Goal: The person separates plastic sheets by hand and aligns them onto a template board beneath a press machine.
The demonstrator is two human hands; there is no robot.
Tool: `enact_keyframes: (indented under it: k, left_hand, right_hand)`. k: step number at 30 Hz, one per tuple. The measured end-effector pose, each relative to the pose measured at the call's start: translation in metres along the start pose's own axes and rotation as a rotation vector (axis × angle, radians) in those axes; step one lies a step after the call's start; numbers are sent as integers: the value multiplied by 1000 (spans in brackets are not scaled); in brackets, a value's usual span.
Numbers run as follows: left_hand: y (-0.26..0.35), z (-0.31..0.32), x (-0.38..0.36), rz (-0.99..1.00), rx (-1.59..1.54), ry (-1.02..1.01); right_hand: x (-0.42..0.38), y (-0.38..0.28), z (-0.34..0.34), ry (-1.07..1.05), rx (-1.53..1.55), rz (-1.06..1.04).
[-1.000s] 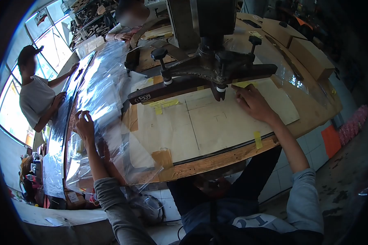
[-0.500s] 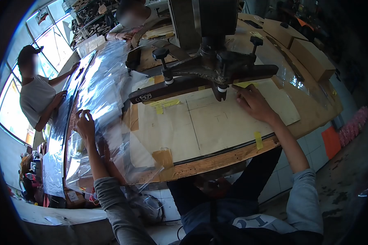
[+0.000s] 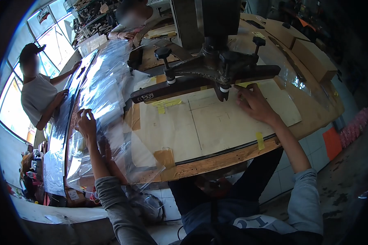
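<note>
- Left hand (image 3: 86, 122) on clear plastic sheets (image 3: 104, 92), left of the board (image 3: 200, 122); fingers curled, grip unclear.
- Right hand (image 3: 253, 104) flat on board beside press foot (image 3: 224, 92), fingers released.

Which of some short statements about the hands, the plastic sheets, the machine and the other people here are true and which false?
1. The right hand rests on the pale sheet beside the machine's tip. True.
2. The left hand holds a pair of scissors. False: it lies on the clear plastic sheets, and no tool shows in it.
3. A strip of yellow tape sits near the front edge of the wooden table. True.
4. The person at the window stands with both arms at the sides. False: that person's arms reach to the plastic on the long bench.
5. The machine's dark bar lies flat on the floor. False: it hangs over the table.
</note>
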State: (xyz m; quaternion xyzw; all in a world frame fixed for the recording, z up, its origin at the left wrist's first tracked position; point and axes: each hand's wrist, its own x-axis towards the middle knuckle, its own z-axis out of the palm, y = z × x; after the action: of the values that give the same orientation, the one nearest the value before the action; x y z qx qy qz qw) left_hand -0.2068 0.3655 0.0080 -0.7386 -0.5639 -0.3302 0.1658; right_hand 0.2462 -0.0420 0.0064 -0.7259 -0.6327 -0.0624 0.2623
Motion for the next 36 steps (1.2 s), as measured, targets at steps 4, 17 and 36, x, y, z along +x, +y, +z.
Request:
enact_keyframes:
  k: [4,17,36]
  left_hand:
    - [1,-2,0,-13,-4,-25]
    - [-3,3,1,-3,9,-1]
    - [-2,2,1,21,-2,13]
  right_hand:
    - [1,0,-1,-12,-72,-7]
    - [1,-4,0,-22,-63,8]
    - [0,-6,0,-37,-66,25]
